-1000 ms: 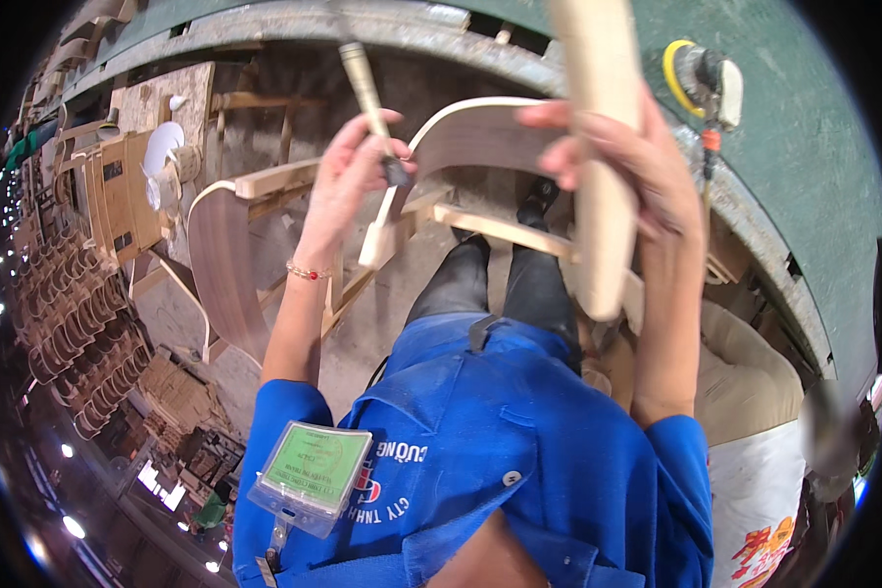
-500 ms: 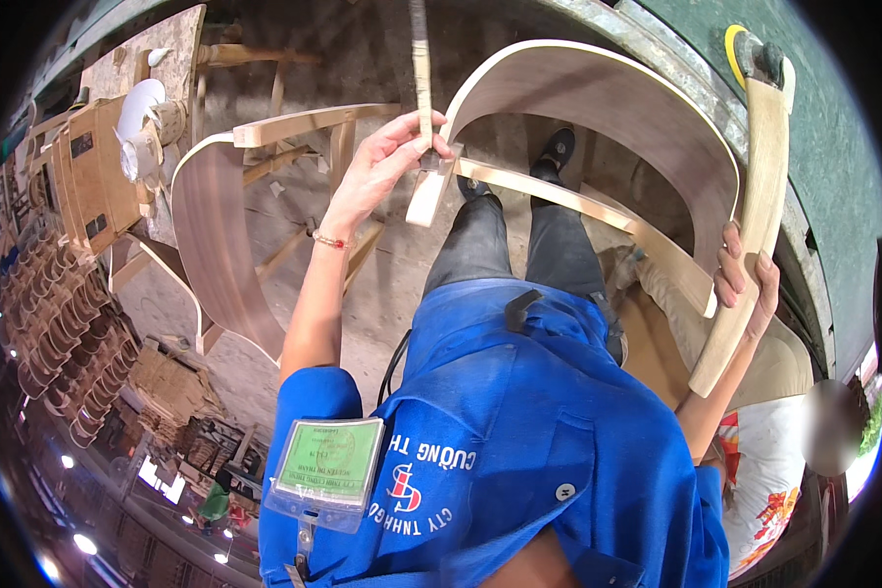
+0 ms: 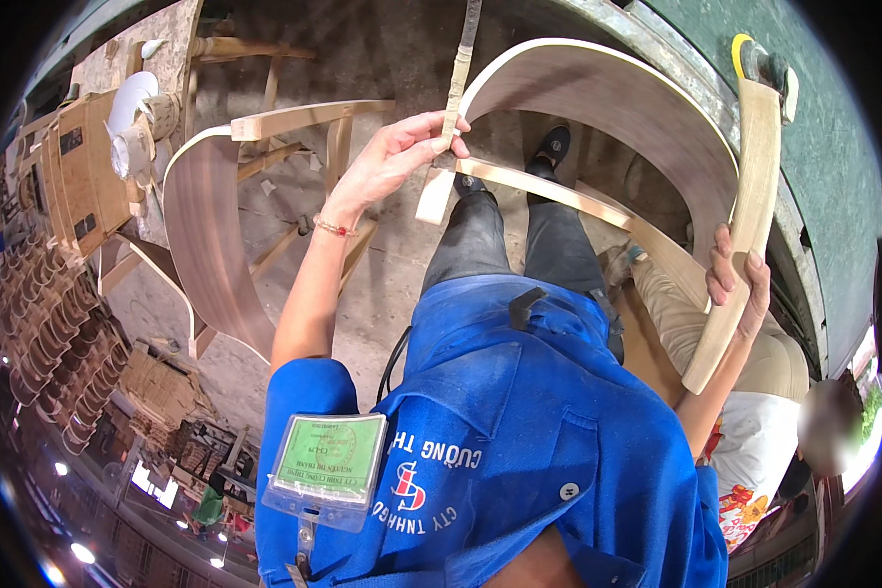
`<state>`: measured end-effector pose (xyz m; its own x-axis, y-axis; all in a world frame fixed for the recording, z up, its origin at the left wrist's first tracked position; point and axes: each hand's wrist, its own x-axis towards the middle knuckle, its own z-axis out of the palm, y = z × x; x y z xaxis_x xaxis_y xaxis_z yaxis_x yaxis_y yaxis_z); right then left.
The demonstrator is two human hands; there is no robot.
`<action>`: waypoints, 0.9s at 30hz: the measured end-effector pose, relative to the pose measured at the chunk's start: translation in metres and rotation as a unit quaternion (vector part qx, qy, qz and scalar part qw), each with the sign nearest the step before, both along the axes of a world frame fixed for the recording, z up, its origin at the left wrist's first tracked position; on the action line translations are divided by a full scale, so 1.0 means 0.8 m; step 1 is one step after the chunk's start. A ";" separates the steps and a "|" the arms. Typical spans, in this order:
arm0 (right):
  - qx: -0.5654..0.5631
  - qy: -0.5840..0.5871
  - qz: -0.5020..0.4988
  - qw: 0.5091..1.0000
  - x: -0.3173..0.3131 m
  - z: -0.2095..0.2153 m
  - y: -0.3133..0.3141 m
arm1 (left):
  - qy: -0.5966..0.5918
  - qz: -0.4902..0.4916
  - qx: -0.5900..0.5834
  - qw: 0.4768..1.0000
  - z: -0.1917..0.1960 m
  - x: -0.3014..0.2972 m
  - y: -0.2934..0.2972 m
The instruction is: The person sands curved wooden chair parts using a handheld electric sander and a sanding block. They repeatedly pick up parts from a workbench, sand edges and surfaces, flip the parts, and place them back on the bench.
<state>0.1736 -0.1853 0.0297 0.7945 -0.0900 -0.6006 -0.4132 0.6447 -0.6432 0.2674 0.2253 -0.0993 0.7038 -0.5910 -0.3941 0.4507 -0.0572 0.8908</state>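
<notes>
A chair frame with a curved wooden back panel and a pale crossbar is in front of my legs. My left hand is closed in a pinch on a thin, tape-wrapped stick that rises beyond the top edge. Its lower end meets the frame's left corner, beside a short pale wooden end. What tips the stick is hidden by my fingers. On the right, my right hand wraps round a thick, slightly bent wooden chair leg, low down.
A second chair frame stands at left. Beyond it are cardboard boxes and stacked curved wooden parts. A green-topped surface with a metal edge runs along the right. Another person bends low at right, close to my right arm.
The top of the stick has swung to the right, and my left hand has shifted slightly right and up with it. My right hand keeps its grip on the chair leg.
</notes>
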 end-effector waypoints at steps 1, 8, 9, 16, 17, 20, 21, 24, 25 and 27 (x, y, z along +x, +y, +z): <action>-0.007 0.004 0.000 1.000 0.000 0.000 0.003 | 0.013 0.005 -0.007 1.000 0.000 0.000 0.000; -0.070 0.019 0.033 0.997 0.002 0.007 0.022 | 0.027 -0.001 -0.025 0.999 -0.005 0.002 0.002; -0.095 0.026 0.040 0.994 0.006 0.010 0.030 | 0.027 0.000 -0.026 0.999 -0.006 0.001 0.002; -0.357 0.023 0.219 0.908 0.039 0.028 0.071 | 0.024 0.000 -0.037 0.999 -0.007 0.000 0.001; -0.385 0.014 0.249 0.889 0.044 0.031 0.077 | 0.023 -0.001 -0.037 0.999 -0.006 0.001 0.001; -0.496 -0.072 0.327 0.801 0.062 0.034 0.082 | 0.014 -0.005 -0.037 0.999 -0.003 0.000 0.000; -0.500 -0.085 0.326 0.798 0.068 0.036 0.089 | 0.011 -0.006 -0.038 0.999 -0.003 -0.001 -0.001; -0.495 -0.105 0.322 0.800 0.094 0.041 0.112 | 0.005 0.013 -0.035 0.999 -0.004 -0.003 -0.001; -0.488 -0.101 0.328 0.803 0.098 0.041 0.117 | 0.004 0.012 -0.029 1.000 -0.003 -0.004 -0.002; -0.474 -0.093 0.340 0.807 0.107 0.041 0.126 | 0.002 0.011 -0.016 1.000 -0.001 -0.003 -0.002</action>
